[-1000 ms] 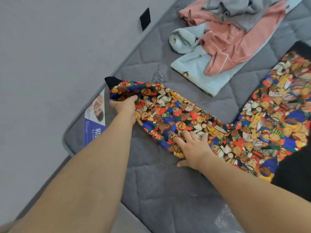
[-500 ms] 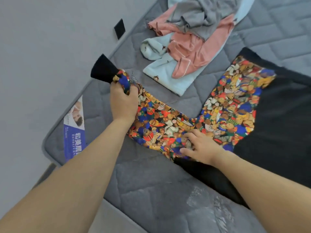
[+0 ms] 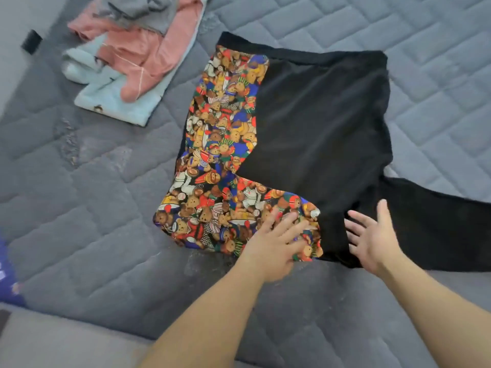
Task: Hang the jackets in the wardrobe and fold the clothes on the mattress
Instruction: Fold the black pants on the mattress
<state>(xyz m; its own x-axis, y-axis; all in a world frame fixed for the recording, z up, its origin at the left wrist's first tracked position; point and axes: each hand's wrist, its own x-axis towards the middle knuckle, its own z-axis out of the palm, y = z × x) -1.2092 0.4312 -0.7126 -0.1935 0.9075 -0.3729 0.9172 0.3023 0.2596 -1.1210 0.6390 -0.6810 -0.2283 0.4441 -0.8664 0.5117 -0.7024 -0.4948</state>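
A black top (image 3: 318,123) with a teddy-bear print sleeve (image 3: 223,166) lies spread on the grey quilted mattress (image 3: 87,208). The printed sleeve is folded in over the body. My left hand (image 3: 271,245) lies flat with straight fingers on the near end of that sleeve. My right hand (image 3: 372,237) is spread open just right of it, over the black fabric near the other black sleeve (image 3: 438,227). Whether the right hand touches the cloth is unclear.
A heap of clothes sits at the back left: a pink garment (image 3: 138,51), a pale blue one (image 3: 111,99) and a grey one (image 3: 140,9). The mattress edge and floor (image 3: 53,341) run along the bottom left, with a blue label (image 3: 8,272) on it.
My left hand let go of the sleeve cuff after carrying it in over the body, and now presses it flat. My right hand left the sleeve and moved right. The view swung right.
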